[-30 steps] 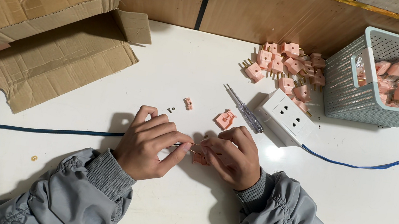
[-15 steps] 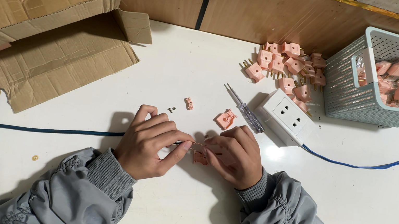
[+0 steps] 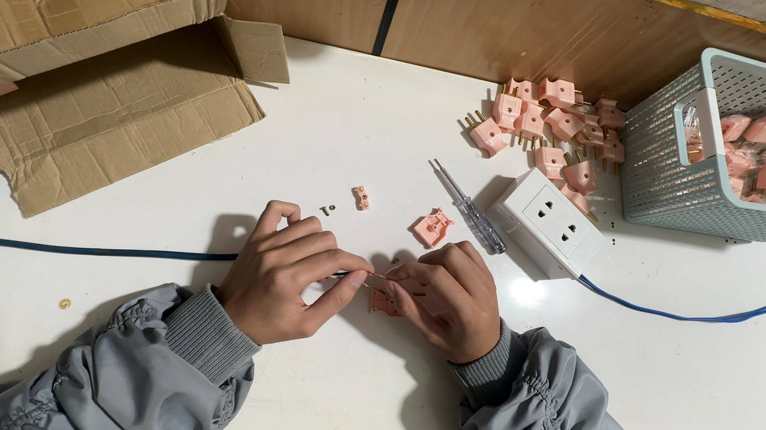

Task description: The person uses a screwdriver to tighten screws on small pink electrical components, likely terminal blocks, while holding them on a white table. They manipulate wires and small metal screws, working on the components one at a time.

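Near the front edge of the white bench (image 3: 700, 394): both hands were seen drawn close together over a small pink plug part.
Left hand (image 3: 288, 277): the grip was closed, thumb and forefinger pressed on the end of the dark blue cable (image 3: 94, 252), whose thin bare tip was pointed across at the other hand.
Right hand (image 3: 452, 296): fingers were curled and closed over the pink plug body (image 3: 382, 301), which was held low against the bench; only its lower edge was shown.
Step in hand: judged to be the wire end being fed into the plug body, the two hands meeting at that point.
Next move: a steady push of the wire into its terminal was likely called for, then a screw to be set; the exact terminal could not be made out.
Loose parts: a pink cover half (image 3: 432, 226), a smaller pink piece (image 3: 361, 198) and a tiny screw (image 3: 327, 208) were laid just beyond the hands.
Tool: a clear-handled screwdriver (image 3: 470, 208) was left beside the white socket block (image 3: 549, 222).
Stock: a heap of pink plugs (image 3: 543, 128) was piled further back, next to a pale green basket (image 3: 672, 177) holding bagged ones.
Left side: flattened cardboard (image 3: 80, 79) was spread well apart from the work.
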